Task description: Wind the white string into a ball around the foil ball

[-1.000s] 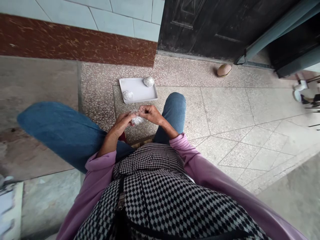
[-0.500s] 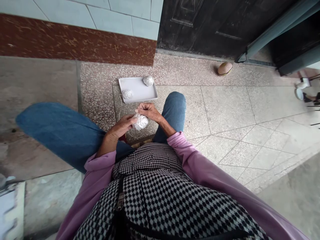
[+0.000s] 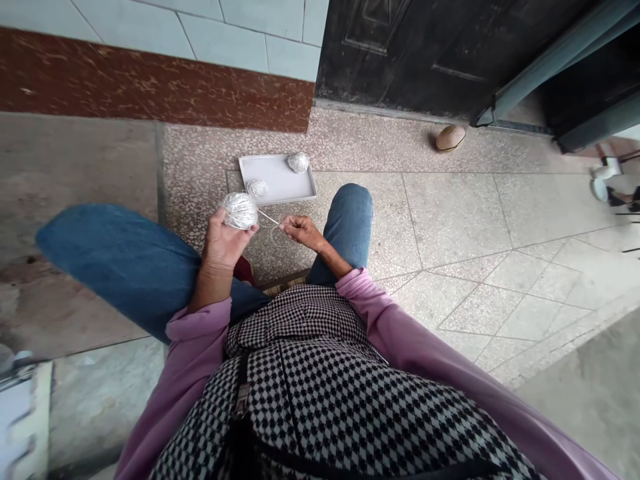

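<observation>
My left hand grips a ball of white yarn, fingers curled around its lower side. From the ball a short white strand runs taut to my right hand, which pinches it between thumb and fingers. Beyond my hands a shallow white tray lies on the floor. It holds two more white yarn balls, one at its far right corner and the other at its left side, partly behind the ball I hold.
My bent knees frame the work area on both sides. A dark door and a tiled wall stand ahead. Near the door a round tan object rests on the speckled floor.
My left hand has moved left and up with the yarn ball and turned it. My right hand has drawn apart from the ball, and a strand now stretches between them.
</observation>
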`<act>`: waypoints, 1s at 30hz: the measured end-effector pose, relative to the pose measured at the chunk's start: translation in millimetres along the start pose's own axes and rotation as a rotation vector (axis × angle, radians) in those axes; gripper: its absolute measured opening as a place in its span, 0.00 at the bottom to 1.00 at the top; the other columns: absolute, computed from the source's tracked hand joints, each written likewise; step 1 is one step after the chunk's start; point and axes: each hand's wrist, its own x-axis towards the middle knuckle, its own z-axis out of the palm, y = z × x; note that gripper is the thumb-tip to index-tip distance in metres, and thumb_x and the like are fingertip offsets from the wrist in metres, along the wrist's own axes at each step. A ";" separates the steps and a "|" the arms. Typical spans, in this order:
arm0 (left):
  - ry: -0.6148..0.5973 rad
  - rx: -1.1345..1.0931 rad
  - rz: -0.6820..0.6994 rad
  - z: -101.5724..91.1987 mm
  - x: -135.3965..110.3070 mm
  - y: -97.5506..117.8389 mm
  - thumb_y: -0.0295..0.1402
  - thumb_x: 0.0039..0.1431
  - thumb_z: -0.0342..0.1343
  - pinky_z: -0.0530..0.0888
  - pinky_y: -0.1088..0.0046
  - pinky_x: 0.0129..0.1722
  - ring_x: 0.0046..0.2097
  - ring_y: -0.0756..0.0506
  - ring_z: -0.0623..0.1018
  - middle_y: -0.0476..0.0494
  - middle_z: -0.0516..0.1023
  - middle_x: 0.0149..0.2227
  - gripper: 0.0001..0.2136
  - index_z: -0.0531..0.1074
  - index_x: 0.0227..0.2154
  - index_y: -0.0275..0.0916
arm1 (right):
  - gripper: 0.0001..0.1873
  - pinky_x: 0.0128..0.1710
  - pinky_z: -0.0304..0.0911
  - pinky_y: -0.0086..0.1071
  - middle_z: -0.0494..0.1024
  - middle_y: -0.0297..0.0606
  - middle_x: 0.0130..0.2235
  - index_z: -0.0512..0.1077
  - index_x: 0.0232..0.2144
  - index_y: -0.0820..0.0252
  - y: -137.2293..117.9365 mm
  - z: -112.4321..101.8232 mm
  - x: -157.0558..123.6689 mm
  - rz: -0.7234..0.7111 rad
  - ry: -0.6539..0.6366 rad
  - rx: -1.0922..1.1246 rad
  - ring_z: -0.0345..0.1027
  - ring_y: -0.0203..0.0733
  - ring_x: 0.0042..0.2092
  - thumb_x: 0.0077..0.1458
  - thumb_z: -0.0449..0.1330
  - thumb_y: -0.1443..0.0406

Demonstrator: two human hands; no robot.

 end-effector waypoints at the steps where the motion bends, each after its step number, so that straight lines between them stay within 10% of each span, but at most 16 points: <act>1: 0.040 -0.020 0.010 -0.7 2.0 1.1 0.60 0.58 0.82 0.87 0.64 0.42 0.62 0.29 0.88 0.36 0.91 0.54 0.24 0.84 0.43 0.49 | 0.34 0.33 0.48 0.32 0.66 0.25 0.26 0.73 0.32 0.55 -1.6 -4.6 -0.2 -0.028 -0.002 -0.040 0.56 0.36 0.32 0.74 0.82 0.40; 9: 0.131 -0.007 0.124 -25.7 29.6 5.5 0.57 0.62 0.79 0.87 0.67 0.44 0.62 0.34 0.85 0.40 0.86 0.51 0.25 0.73 0.42 0.50 | 0.16 0.43 0.60 0.36 0.72 0.28 0.30 0.78 0.33 0.57 -59.8 -144.6 5.7 -0.294 0.354 -0.583 0.64 0.40 0.36 0.75 0.75 0.70; 18: 0.289 -0.136 0.060 -27.1 33.9 1.3 0.50 0.69 0.78 0.86 0.70 0.50 0.60 0.39 0.84 0.45 0.86 0.49 0.21 0.73 0.47 0.48 | 0.24 0.37 0.58 0.44 0.90 0.54 0.34 0.89 0.30 0.72 -134.2 -314.4 -42.5 -0.404 0.930 -0.797 0.72 0.31 0.32 0.82 0.74 0.64; 24: 0.321 -0.165 0.008 -26.1 31.7 3.8 0.47 0.57 0.86 0.89 0.65 0.48 0.65 0.35 0.87 0.44 0.90 0.52 0.22 0.79 0.45 0.53 | 0.29 0.31 0.58 0.40 0.89 0.51 0.29 0.86 0.30 0.63 -138.1 -343.4 -83.9 -0.251 1.073 -0.769 0.71 0.31 0.25 0.89 0.63 0.66; 30: 0.345 -0.146 -0.002 -12.3 26.9 -3.9 0.43 0.56 0.86 0.88 0.70 0.48 0.62 0.37 0.90 0.43 0.92 0.55 0.22 0.79 0.44 0.49 | 0.15 0.49 0.85 0.40 0.96 0.51 0.45 0.92 0.49 0.65 -101.6 -303.7 -91.1 -0.107 0.804 -0.865 0.89 0.46 0.41 0.66 0.71 0.80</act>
